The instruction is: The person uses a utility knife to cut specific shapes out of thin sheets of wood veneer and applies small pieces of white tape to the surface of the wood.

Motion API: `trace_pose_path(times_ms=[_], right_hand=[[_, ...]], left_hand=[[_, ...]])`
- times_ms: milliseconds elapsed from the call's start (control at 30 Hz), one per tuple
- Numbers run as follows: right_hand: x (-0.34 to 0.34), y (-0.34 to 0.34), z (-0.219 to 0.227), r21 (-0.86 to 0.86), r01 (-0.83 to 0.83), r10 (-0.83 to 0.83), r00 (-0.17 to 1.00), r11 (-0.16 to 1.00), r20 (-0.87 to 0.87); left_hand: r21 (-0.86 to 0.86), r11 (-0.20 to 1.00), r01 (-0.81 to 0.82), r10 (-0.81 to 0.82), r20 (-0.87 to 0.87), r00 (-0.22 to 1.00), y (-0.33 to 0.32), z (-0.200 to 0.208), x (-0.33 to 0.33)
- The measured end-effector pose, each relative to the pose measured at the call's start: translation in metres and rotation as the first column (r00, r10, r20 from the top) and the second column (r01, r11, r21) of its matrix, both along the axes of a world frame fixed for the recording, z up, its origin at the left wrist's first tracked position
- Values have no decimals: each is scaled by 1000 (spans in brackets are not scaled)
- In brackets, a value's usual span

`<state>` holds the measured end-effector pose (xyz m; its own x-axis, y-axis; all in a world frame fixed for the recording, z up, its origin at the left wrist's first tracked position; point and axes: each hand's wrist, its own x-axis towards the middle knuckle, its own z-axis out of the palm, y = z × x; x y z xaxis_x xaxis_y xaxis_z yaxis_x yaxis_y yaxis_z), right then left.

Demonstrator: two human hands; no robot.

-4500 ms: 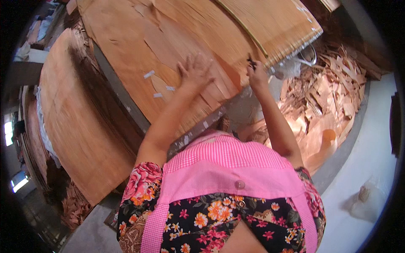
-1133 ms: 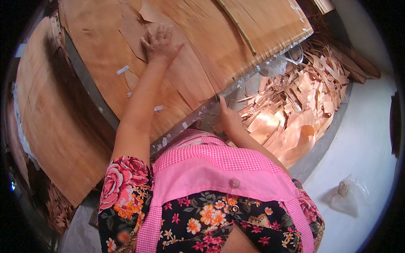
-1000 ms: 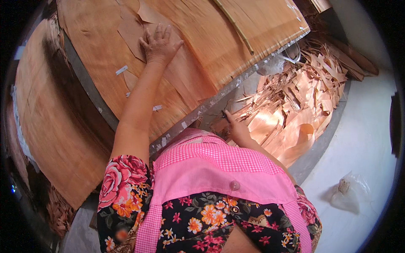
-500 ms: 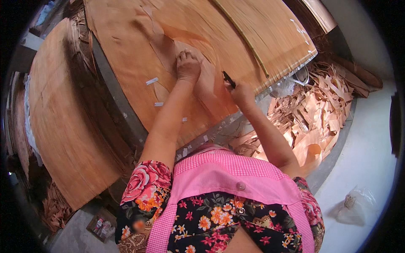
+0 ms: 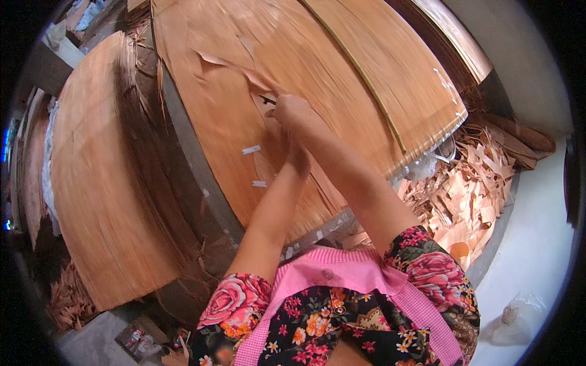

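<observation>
Lying near the middle of a broad stack of wood veneer (image 5: 213, 116), a loose veneer strip (image 5: 259, 80) lifts at its edge just beside the right hand (image 5: 289, 111). Two white tape strips (image 5: 251, 149) on the stack look plain; print on the small containers (image 5: 136, 336) at lower left is too small to read. The right hand is closed around a small dark tool (image 5: 267, 100). Crossed beneath it, the left hand (image 5: 295, 154) is partly hidden; its openness and hold cannot be told. Beyond are a thin rod (image 5: 357, 67), heaped scraps (image 5: 467, 195) and pale floor (image 5: 506, 277).
</observation>
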<state>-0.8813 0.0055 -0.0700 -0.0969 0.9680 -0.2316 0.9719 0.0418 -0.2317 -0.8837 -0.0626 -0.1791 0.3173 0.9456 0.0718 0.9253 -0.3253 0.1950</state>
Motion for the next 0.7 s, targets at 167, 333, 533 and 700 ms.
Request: trace_pose_path(times_ms=[167, 333, 533, 700], right_hand=[[-24, 9, -18, 82, -49, 46, 998, 995, 44], [-32, 7, -15, 111, -63, 50, 992, 992, 116], [-24, 16, -36, 103, 75, -63, 992, 992, -107], [-65, -43, -30, -44, -457, -87, -73, 889, -994]], left_hand=[[10, 1000, -24, 24, 15, 1000, 1, 0, -6], [16, 1000, -26, 26, 37, 999, -4, -4, -1], [32, 999, -5, 1, 125, 992, -12, -4, -8], [61, 998, 18, -40, 401, 915, -33, -4, -31]])
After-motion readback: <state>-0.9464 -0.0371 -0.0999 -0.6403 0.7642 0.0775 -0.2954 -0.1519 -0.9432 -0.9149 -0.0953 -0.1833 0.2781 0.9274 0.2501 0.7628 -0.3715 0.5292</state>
